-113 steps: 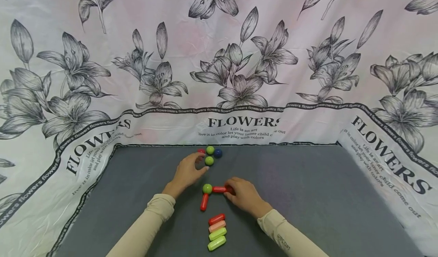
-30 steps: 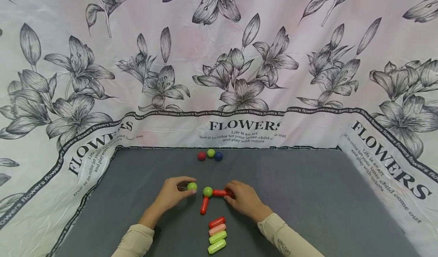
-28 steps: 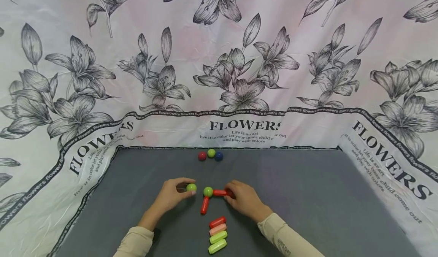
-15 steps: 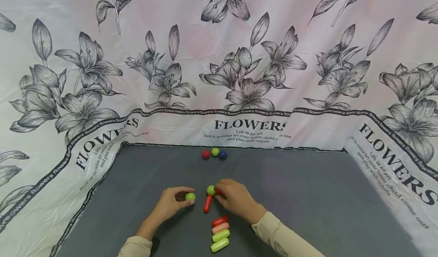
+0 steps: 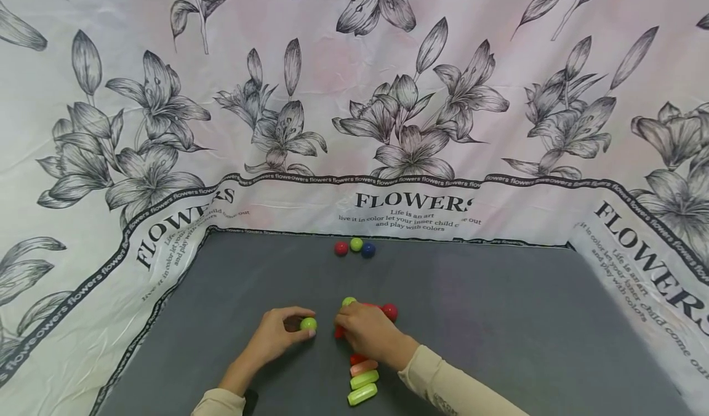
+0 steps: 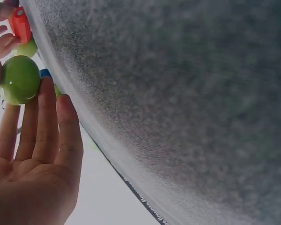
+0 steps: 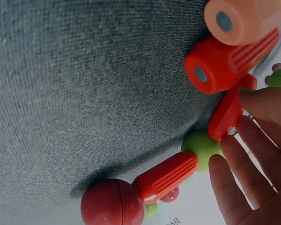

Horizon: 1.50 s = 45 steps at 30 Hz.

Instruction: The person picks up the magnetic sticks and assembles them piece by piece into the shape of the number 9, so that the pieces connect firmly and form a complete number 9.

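My left hand (image 5: 274, 336) pinches a glossy green ball (image 5: 308, 324) between thumb and fingers, left of a joined piece on the dark table. That piece runs from a red ball (image 7: 113, 202) through a red rod (image 7: 165, 176) to a second green ball (image 7: 200, 146), which carries another red rod (image 7: 228, 111). This last rod is gripped by the thumb and fingers of my right hand (image 5: 373, 333), which covers much of the piece in the head view. The rod's free end shows a metal disc in the left wrist view.
Nearer me lie a loose red rod (image 7: 210, 68), a salmon rod (image 5: 364, 367) and two yellow-green rods (image 5: 364, 380) in a column. At the table's back edge sit a red ball (image 5: 340, 248), a green ball (image 5: 356, 244) and a blue ball (image 5: 368, 250). A flower-printed cloth (image 5: 410, 213) stands behind.
My left hand has brought the green ball from the back group toward me. My right hand has left the piece's red-ball end and moved left onto the other red rod. The head view has shifted slightly.
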Motion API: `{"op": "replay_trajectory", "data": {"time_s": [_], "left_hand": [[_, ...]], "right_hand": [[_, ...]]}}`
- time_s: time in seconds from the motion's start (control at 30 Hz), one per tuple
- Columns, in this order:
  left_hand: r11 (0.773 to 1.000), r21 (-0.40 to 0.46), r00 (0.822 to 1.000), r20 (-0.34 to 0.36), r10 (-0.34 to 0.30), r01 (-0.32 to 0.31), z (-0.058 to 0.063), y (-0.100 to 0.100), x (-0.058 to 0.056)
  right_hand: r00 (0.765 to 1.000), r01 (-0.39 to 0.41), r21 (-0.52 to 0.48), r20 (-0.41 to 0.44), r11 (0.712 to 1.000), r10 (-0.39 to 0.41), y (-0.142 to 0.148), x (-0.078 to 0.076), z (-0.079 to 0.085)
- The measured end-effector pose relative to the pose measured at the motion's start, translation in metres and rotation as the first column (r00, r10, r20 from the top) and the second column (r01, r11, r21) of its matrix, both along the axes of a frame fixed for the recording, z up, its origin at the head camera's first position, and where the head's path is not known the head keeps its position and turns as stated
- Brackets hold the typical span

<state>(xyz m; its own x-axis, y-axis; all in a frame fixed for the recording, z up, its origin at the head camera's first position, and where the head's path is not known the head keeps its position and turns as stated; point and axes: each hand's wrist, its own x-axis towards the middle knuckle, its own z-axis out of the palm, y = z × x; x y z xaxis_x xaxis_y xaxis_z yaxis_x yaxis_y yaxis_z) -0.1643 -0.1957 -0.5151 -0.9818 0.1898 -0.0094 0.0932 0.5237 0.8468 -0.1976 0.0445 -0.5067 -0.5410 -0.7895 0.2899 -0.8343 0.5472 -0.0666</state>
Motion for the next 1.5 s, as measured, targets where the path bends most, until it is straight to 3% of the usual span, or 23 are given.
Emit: {"op": "replay_trajectory", "data": {"time_s": [0.27,0.57,1.0,1.5], "left_hand": [[0.998,-0.018,0.998,-0.004,-0.057,0.057,0.001,0.001,0.001],[0.995,-0.043,0.996,-0.004,-0.09,0.089,0.003,0.008,-0.002],[0.989,-0.026,0.989,0.035,-0.143,0.144,0.002,0.013,0.003],[0.986,-0.036,0.984,0.085,-0.158,0.161,0.005,0.024,0.008]], "right_hand": [[1.0,0.019,0.038,-0.007,0.999,-0.019,-0.004,-0.004,0.0],[0.997,0.02,0.067,-0.07,0.998,-0.015,-0.005,-0.007,-0.002],[0.999,-0.026,0.12,-0.021,0.992,0.029,-0.012,-0.006,0.001],[1.0,-0.001,0.108,-0.008,0.994,0.002,-0.012,-0.007,-0.004]]}}
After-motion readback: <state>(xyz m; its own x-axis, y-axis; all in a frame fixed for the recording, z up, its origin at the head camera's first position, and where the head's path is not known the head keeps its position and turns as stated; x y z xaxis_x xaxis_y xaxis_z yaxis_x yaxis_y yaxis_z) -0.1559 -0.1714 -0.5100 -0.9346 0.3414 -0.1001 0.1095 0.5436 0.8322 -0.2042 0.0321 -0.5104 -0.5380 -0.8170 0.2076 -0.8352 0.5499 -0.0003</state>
